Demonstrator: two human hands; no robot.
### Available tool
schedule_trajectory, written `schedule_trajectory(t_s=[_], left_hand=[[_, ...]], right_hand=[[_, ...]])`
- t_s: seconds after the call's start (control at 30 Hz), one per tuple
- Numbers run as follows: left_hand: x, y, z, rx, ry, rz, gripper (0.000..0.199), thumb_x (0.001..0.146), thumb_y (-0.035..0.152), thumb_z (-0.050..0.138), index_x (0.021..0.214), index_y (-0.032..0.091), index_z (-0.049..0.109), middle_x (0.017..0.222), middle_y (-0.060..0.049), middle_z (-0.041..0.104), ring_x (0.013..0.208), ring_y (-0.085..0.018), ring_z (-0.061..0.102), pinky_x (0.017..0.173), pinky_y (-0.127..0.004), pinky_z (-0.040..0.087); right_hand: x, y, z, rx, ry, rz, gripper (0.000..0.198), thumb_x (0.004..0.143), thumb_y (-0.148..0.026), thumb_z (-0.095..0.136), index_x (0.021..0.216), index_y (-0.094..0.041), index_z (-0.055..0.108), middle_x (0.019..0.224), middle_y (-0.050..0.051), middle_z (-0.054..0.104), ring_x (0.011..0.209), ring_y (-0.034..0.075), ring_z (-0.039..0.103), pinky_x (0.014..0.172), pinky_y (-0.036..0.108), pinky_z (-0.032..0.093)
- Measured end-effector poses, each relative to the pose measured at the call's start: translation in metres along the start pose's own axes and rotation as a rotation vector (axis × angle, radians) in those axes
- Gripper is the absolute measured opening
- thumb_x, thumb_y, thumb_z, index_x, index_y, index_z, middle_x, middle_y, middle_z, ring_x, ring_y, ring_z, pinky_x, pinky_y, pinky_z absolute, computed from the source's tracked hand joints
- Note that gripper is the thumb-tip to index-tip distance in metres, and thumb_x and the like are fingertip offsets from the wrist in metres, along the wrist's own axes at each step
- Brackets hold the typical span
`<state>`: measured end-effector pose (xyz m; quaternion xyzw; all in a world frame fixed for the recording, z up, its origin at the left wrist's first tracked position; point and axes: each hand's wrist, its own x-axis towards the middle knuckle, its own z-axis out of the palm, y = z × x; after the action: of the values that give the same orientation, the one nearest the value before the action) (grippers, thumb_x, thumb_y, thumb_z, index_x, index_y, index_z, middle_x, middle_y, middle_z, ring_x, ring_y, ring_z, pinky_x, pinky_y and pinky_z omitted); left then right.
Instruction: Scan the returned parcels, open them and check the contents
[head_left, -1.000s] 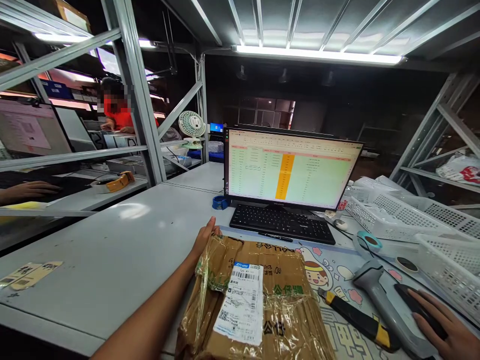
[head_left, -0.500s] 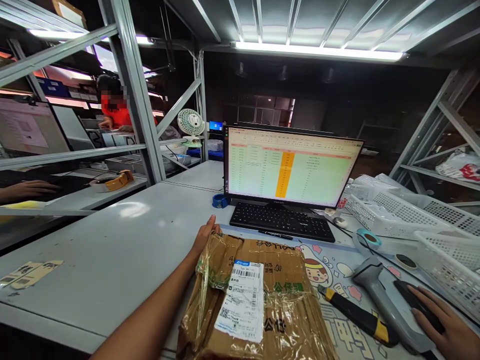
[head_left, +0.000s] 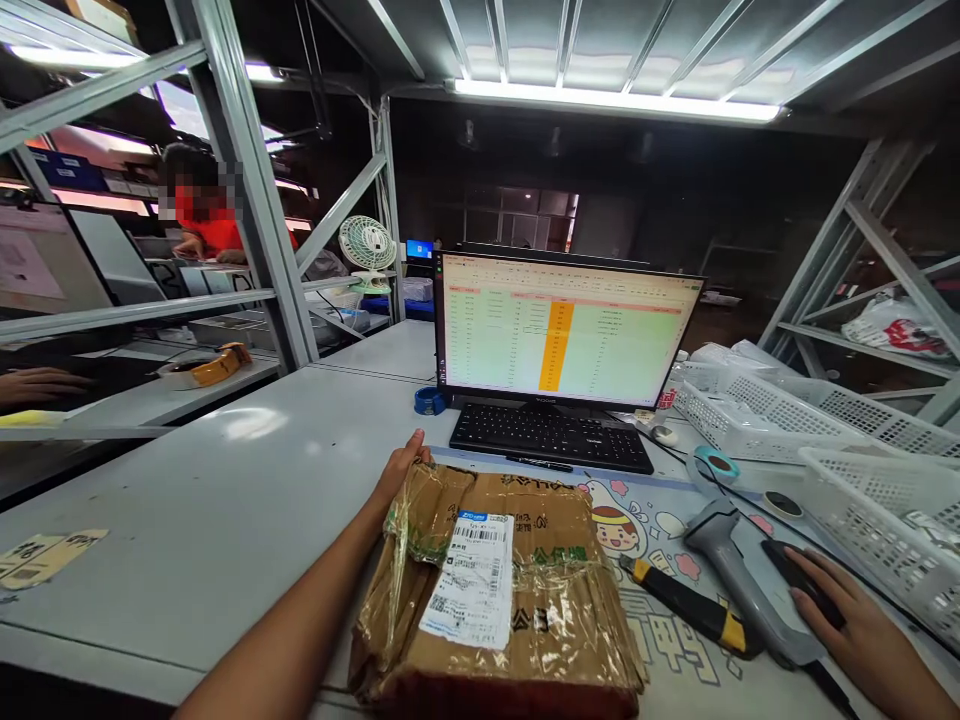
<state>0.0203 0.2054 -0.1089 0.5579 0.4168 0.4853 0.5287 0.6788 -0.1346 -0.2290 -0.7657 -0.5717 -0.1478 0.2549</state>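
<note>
A taped, crumpled cardboard parcel (head_left: 555,600) lies before me, its white shipping label (head_left: 474,580) facing up. My left hand (head_left: 403,468) grips its far left corner, thumb raised and the other fingers partly hidden behind the cardboard. On the right, my right hand (head_left: 840,605) rests over a black computer mouse (head_left: 806,585), fingers curved along it. Just left of that hand lies a grey barcode scanner (head_left: 742,575). Between scanner and parcel is a black and yellow utility knife (head_left: 686,603).
Behind the parcel stand a black keyboard (head_left: 551,437) and a monitor (head_left: 562,330) showing a spreadsheet. White perforated baskets (head_left: 885,500) and tape rolls (head_left: 712,463) are at right. A blue tape roll (head_left: 430,401) sits by the monitor. Co-workers are beyond the metal frame (head_left: 251,180) at left.
My view has turned slightly to the right, so the scene sits further left. Both hands keep their places on the parcel and the mouse.
</note>
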Motion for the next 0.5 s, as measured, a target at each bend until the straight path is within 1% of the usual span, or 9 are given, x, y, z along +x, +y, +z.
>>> schedule_trajectory(t_s=[0.07, 0.13, 0.2, 0.23, 0.27, 0.33, 0.37, 0.43, 0.5], left_hand=[[-0.001, 0.013, -0.002, 0.006, 0.054, 0.013, 0.075, 0.056, 0.091, 0.074, 0.053, 0.018, 0.058, 0.056, -0.007, 0.059, 0.056, -0.021, 0.056, 0.061, -0.034, 0.046], [-0.009, 0.039, -0.007, -0.033, 0.161, 0.084, 0.069, 0.059, 0.085, 0.076, 0.056, 0.019, 0.058, 0.061, -0.007, 0.063, 0.062, -0.020, 0.058, 0.065, -0.033, 0.048], [-0.032, 0.076, -0.009, -0.134, 0.250, 0.251, 0.063, 0.070, 0.081, 0.070, 0.060, 0.021, 0.054, 0.068, -0.005, 0.064, 0.070, -0.019, 0.059, 0.069, -0.031, 0.051], [-0.051, 0.098, -0.007, -0.242, 0.238, 0.398, 0.058, 0.074, 0.074, 0.072, 0.060, 0.021, 0.053, 0.071, -0.005, 0.064, 0.073, -0.020, 0.061, 0.070, -0.031, 0.052], [-0.075, 0.120, -0.004, -0.306, 0.145, 0.532, 0.051, 0.078, 0.066, 0.075, 0.063, 0.021, 0.057, 0.076, -0.006, 0.066, 0.077, -0.020, 0.063, 0.071, -0.030, 0.054], [-0.134, 0.160, 0.010, -0.256, -0.124, 0.724, 0.048, 0.089, 0.061, 0.071, 0.063, 0.021, 0.062, 0.080, -0.008, 0.068, 0.084, -0.024, 0.067, 0.076, -0.034, 0.058], [-0.166, 0.175, 0.019, -0.216, -0.242, 0.792, 0.049, 0.092, 0.061, 0.068, 0.063, 0.022, 0.062, 0.084, -0.010, 0.069, 0.087, -0.026, 0.068, 0.081, -0.038, 0.060], [-0.223, 0.194, 0.039, -0.086, -0.444, 0.816, 0.054, 0.097, 0.060, 0.061, 0.059, 0.022, 0.056, 0.098, -0.010, 0.072, 0.094, -0.029, 0.070, 0.088, -0.044, 0.062], [-0.262, 0.197, 0.054, 0.035, -0.430, 0.815, 0.055, 0.103, 0.056, 0.049, 0.058, 0.025, 0.056, 0.104, -0.006, 0.075, 0.111, -0.032, 0.070, 0.099, -0.048, 0.060]], right_hand=[[0.000, -0.002, 0.001, -0.007, 0.001, 0.003, 0.066, 0.094, -0.065, 0.052, 0.147, -0.028, 0.064, 0.149, 0.013, 0.062, 0.128, 0.040, 0.066, 0.108, 0.060, 0.056], [0.000, -0.007, 0.000, -0.014, 0.016, 0.013, 0.065, 0.096, -0.064, 0.048, 0.148, -0.026, 0.062, 0.151, 0.014, 0.060, 0.131, 0.040, 0.065, 0.111, 0.060, 0.053], [0.001, -0.014, 0.000, -0.015, 0.028, 0.008, 0.065, 0.098, -0.062, 0.046, 0.147, -0.023, 0.062, 0.151, 0.015, 0.059, 0.132, 0.040, 0.064, 0.113, 0.059, 0.052], [0.001, -0.016, -0.001, -0.017, 0.027, 0.000, 0.065, 0.098, -0.062, 0.045, 0.147, -0.023, 0.062, 0.150, 0.016, 0.059, 0.131, 0.039, 0.064, 0.113, 0.059, 0.052], [0.002, -0.019, -0.001, -0.021, 0.029, -0.006, 0.065, 0.097, -0.062, 0.045, 0.146, -0.023, 0.062, 0.148, 0.016, 0.060, 0.130, 0.039, 0.065, 0.112, 0.058, 0.052], [0.003, -0.021, -0.002, -0.025, 0.040, -0.019, 0.065, 0.097, -0.061, 0.045, 0.147, -0.022, 0.061, 0.146, 0.016, 0.061, 0.128, 0.039, 0.066, 0.112, 0.057, 0.053], [0.004, -0.021, -0.003, -0.026, 0.049, -0.028, 0.065, 0.097, -0.061, 0.046, 0.147, -0.022, 0.060, 0.146, 0.017, 0.061, 0.128, 0.039, 0.066, 0.112, 0.056, 0.053], [0.005, -0.020, -0.003, -0.023, 0.065, -0.042, 0.066, 0.096, -0.061, 0.046, 0.147, -0.021, 0.059, 0.145, 0.017, 0.060, 0.129, 0.039, 0.065, 0.115, 0.057, 0.051], [0.006, -0.018, -0.002, -0.013, 0.060, -0.048, 0.066, 0.095, -0.061, 0.046, 0.147, -0.022, 0.058, 0.144, 0.018, 0.060, 0.128, 0.040, 0.065, 0.116, 0.058, 0.049]])
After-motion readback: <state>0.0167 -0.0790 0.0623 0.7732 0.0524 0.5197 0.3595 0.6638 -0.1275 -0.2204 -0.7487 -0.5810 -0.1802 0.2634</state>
